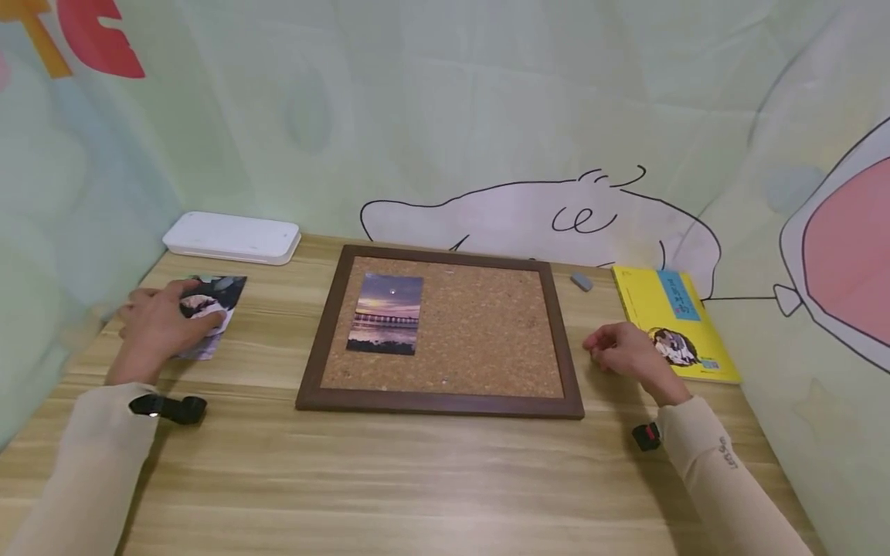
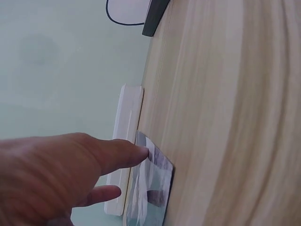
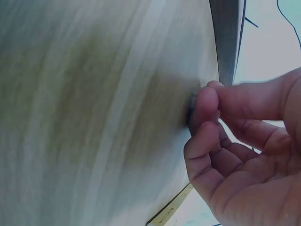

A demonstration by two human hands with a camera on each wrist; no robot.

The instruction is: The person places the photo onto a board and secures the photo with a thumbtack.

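On the left side of the table, my left hand (image 1: 163,320) spreads over a small stack of photo prints (image 1: 232,292). Its thumb lies on the top print; in the left wrist view, a straight digit touches the glossy photo (image 2: 160,172). My right hand (image 1: 626,351) hovers between the corkboard's right edge and a yellow book (image 1: 702,332). Its fingers (image 3: 202,141) are curled, with the thumb against the index fingertip; I cannot tell whether something small sits between them. A sunset photo (image 1: 385,316) is fixed to the corkboard (image 1: 487,332) by a pin near its top.
The corkboard has a dark brown frame (image 1: 438,403) and lies mid-table. A white flat case (image 1: 232,236) stands at the back left against the cloth wall. A small grey eraser-like block (image 1: 581,282) lies behind the right hand. Printed cloth (image 1: 445,100) encloses the table's back and sides.
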